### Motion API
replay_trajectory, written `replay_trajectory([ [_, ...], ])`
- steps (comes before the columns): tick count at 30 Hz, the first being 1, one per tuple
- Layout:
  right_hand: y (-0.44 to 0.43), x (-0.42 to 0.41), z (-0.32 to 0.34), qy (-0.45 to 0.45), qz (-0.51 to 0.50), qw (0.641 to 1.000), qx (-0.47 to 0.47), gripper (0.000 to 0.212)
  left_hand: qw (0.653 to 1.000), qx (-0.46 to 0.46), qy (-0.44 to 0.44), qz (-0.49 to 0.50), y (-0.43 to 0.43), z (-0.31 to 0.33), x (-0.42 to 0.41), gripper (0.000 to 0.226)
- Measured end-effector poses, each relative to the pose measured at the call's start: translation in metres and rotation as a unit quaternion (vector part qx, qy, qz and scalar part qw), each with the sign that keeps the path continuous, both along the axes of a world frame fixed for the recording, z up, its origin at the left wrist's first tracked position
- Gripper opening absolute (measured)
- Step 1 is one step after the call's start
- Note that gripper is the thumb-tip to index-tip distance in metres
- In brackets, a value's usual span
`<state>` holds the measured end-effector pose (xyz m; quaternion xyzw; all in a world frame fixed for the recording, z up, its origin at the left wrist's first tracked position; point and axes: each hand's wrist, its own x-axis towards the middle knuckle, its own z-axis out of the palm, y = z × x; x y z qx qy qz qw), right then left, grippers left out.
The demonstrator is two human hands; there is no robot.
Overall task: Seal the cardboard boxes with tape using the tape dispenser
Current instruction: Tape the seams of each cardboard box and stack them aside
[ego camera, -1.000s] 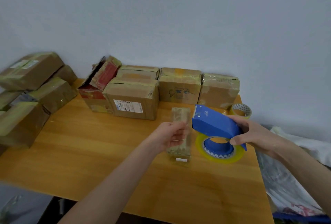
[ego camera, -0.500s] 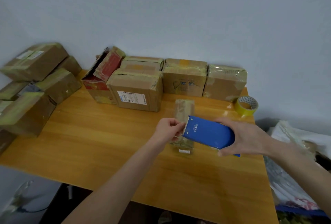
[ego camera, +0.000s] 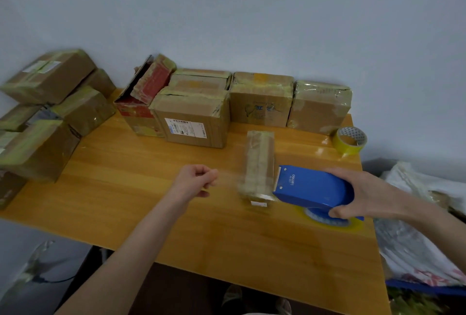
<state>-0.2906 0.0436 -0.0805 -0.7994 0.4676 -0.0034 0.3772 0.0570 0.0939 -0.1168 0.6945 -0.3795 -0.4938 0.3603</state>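
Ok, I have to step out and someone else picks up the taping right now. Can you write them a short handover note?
Left hand: clear of the small box, fingers curled, nothing visible in them.
Right hand: grips the blue tape dispenser, its front edge at the small box's near right end.
Done: the back-row boxes and the left pile carry tape.
Left: the small box is blurred, so check its seal. The red box has a flap standing open and is probably next. A spare tape roll sits at the table's far right corner.
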Motion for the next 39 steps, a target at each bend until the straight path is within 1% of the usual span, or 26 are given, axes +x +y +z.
replay_trajectory([
  [4,0.005,-0.007,-0.006,-0.006,-0.013,0.999,0.039,0.070,1.000,0.018,-0.018,0.017,0.009,-0.016,0.002,0.020],
  [8,0.005,-0.007,-0.013,0.012,-0.015,1.000,0.019,0.069,0.998,0.026,-0.042,0.026,0.007,-0.029,-0.003,0.019],
  [12,0.000,-0.004,-0.020,0.038,-0.018,0.999,-0.004,0.061,0.997,0.034,-0.064,0.029,0.001,-0.040,-0.006,0.017],
  [17,-0.006,-0.005,-0.029,0.062,-0.017,0.998,-0.005,0.068,0.996,0.044,-0.070,0.026,-0.004,-0.051,-0.010,0.018],
  [21,-0.008,-0.006,-0.035,0.078,-0.019,0.997,-0.006,0.067,0.996,0.053,-0.073,0.020,-0.005,-0.058,-0.014,0.018],
  [25,-0.008,0.000,-0.043,0.129,-0.011,0.992,-0.010,0.072,0.995,0.065,-0.078,0.007,-0.007,-0.067,-0.021,0.018],
  [29,-0.006,0.001,-0.055,0.164,-0.017,0.986,0.003,0.082,0.991,0.074,-0.112,-0.013,-0.012,-0.074,-0.030,0.023],
  [33,-0.005,0.001,-0.059,0.165,-0.031,0.986,0.007,0.084,0.985,0.078,-0.153,-0.028,-0.017,-0.081,-0.036,0.029],
  [39,0.000,0.007,-0.066,0.148,-0.054,0.987,0.016,0.084,0.981,0.071,-0.181,-0.025,-0.022,-0.083,-0.028,0.032],
])
